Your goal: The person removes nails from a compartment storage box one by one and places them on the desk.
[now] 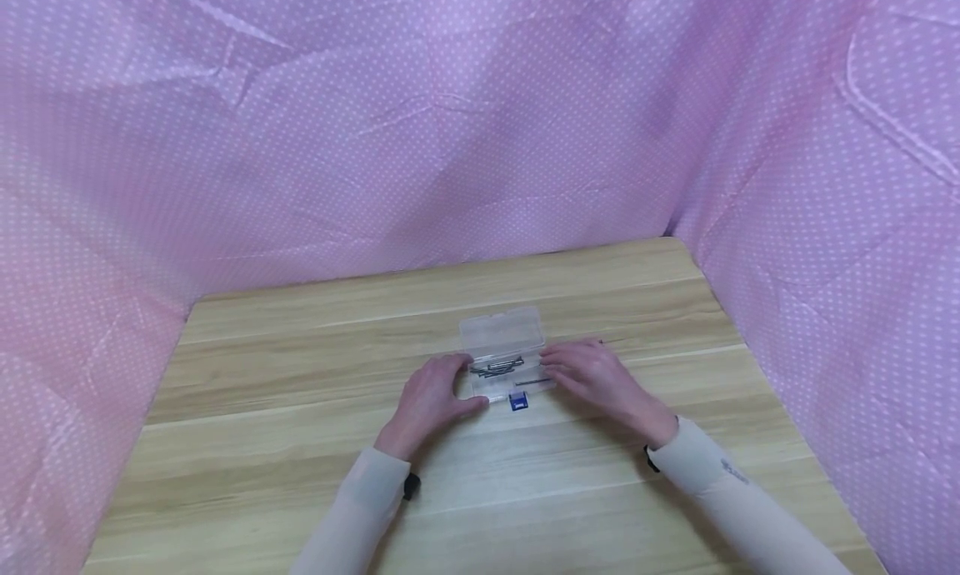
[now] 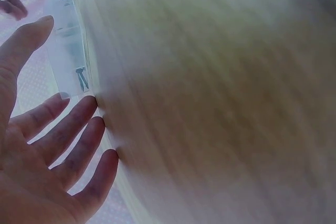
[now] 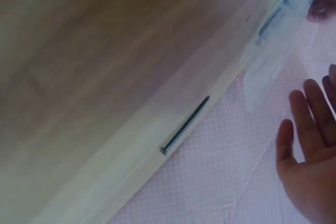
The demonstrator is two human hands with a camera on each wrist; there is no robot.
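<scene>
A clear plastic box [image 1: 487, 387] lies on the table with its lid [image 1: 501, 332] folded back and a blue latch [image 1: 518, 402] at its near side. Several dark metal nails [image 1: 497, 367] lie bunched in it, and a single nail [image 1: 533, 382] lies closer to the latch. My left hand [image 1: 429, 396] spans the box's left end, thumb and index finger apart at its near and far corners. At the right end is my right hand [image 1: 600, 381], fingers extended; no held object shows. Another nail [image 3: 185, 125] lies on the table beyond the right hand.
The wood-grain table [image 1: 285, 458] is bordered at the back and sides by pink dotted cloth [image 1: 375, 142]. Dark bands [image 1: 412, 486] show at both wrists by the pale sleeves [image 1: 352, 508].
</scene>
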